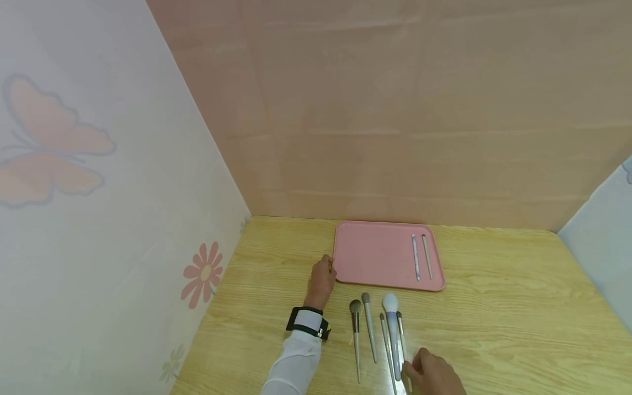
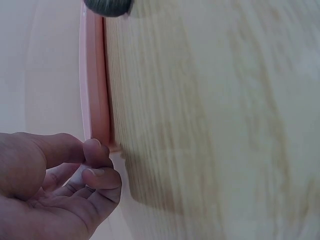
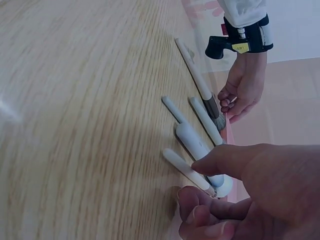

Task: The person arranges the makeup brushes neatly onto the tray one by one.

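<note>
A pink tray lies on the table with two slim brushes on it: a pale double-ended brush and a dark-tipped brush. At the tray's near left corner, my left hand pinches the rim with thumb and curled fingers. Below the tray several makeup brushes lie side by side, among them a dark fluffy brush, a grey-tipped brush and a large white-headed brush. My right hand hovers beside the rightmost slim brush, thumb and forefinger apart, nothing held.
The wooden table runs up to a peach back wall. On the left stands a white wall with flower and butterfly prints. Another slim brush lies just left of the large white-headed one.
</note>
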{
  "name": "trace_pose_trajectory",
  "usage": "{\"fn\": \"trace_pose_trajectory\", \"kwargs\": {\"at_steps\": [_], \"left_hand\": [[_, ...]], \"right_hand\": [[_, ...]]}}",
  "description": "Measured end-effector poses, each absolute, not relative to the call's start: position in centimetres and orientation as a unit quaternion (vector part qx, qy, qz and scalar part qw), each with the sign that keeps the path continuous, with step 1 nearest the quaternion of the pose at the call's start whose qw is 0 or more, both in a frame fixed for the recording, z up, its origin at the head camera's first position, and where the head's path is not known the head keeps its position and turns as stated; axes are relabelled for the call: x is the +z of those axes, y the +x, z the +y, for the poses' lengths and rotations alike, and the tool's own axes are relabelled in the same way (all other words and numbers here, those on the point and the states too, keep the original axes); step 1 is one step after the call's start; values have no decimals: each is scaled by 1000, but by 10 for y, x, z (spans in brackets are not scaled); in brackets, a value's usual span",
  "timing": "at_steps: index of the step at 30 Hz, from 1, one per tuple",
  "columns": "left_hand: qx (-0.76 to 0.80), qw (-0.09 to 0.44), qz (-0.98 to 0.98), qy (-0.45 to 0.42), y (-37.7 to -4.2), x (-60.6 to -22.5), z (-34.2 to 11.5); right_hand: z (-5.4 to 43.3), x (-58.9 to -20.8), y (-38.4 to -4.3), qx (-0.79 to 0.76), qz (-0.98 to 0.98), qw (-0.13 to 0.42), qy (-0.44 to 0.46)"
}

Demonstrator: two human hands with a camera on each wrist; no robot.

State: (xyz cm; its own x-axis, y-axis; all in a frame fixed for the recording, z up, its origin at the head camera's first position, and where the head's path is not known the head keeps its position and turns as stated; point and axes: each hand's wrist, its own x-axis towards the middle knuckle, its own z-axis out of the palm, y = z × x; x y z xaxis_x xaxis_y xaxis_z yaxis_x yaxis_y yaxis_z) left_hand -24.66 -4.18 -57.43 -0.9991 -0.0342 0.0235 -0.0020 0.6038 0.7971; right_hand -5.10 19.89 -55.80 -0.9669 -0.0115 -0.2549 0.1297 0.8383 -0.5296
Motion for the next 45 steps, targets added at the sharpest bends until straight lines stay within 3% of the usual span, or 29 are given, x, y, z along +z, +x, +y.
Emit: {"fn": "trace_pose_trajectory", "kwargs": {"at_steps": [15, 45], "left_hand": [[-451, 20, -892, 9, -248, -578, -43], [-453, 3, -891, 16, -246, -576, -43]], "right_hand": [[193, -560, -49, -298, 941, 152, 44], [198, -556, -51, -298, 948, 101, 42]]}}
